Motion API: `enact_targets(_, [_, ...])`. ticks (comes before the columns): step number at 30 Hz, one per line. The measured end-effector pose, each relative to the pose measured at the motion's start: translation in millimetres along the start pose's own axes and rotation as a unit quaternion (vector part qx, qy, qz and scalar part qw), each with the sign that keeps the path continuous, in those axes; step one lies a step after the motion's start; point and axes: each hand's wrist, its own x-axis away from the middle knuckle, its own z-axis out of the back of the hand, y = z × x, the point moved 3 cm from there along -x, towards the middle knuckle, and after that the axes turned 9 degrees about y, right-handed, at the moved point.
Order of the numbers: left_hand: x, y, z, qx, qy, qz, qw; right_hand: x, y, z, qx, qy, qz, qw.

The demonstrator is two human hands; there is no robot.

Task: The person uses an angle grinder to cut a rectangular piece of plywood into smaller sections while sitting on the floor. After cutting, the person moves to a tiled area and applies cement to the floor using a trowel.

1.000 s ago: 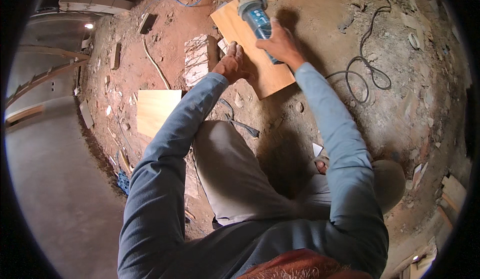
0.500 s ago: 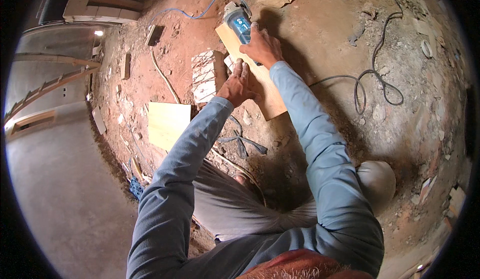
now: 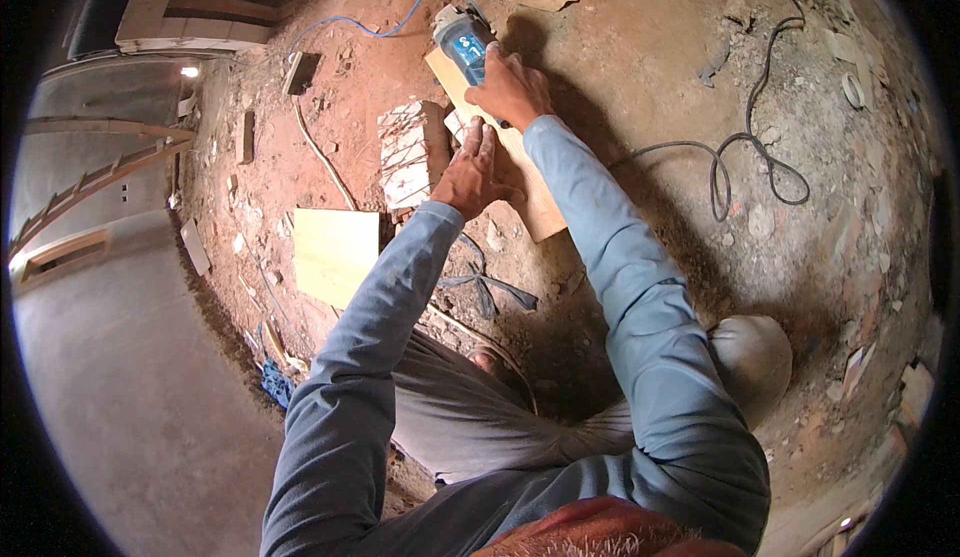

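Note:
My right hand (image 3: 511, 90) grips a blue angle grinder (image 3: 461, 49), its disc at the far end, held over a long wooden board (image 3: 540, 202) that lies slanted on the dusty ground. My left hand (image 3: 470, 177) rests on the board's left part with fingers stretched out and thumb spread, below the grinder. A white cracked block (image 3: 406, 153) lies against the board's left side. Nearer, to the left of my left forearm, lies a pale square wooden panel (image 3: 332, 257).
Dark cables (image 3: 715, 182) loop at right; a blue cord (image 3: 380, 32) runs beyond the block. Black straps (image 3: 483, 287) lie before my knees. A wall (image 3: 120, 357) with a wooden ladder (image 3: 110, 185) stands at left. Rubble and scraps are scattered across the ground.
My right hand with the grinder has shifted left along the board. The board and surroundings sit lower in the view than a second ago. My left hand stays on the board.

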Motion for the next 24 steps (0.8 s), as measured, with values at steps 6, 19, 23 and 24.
enact_targets(6, [1.1, -3.7, -1.0, 0.031, 0.023, -0.012, 0.999, 6.7, 0.5, -0.3, -0.007, 0.019, 0.004, 1.000])
enact_targets(19, [5.7, -7.9, -2.5, 0.136, 0.045, -0.017, 0.990, 29.2, 1.2, 8.5, 0.007, 0.034, 0.019, 0.999])
enact_targets(23, [6.6, -10.2, -5.3, 0.126, 0.030, 0.006, 0.992, 35.4, 3.6, 10.6, 0.021, 0.034, 0.023, 0.999])
enact_targets(24, [7.0, -10.8, -5.6, 0.127, 0.031, 0.007, 0.991, 37.5, 4.1, 11.3, 0.023, 0.033, 0.024, 0.999])
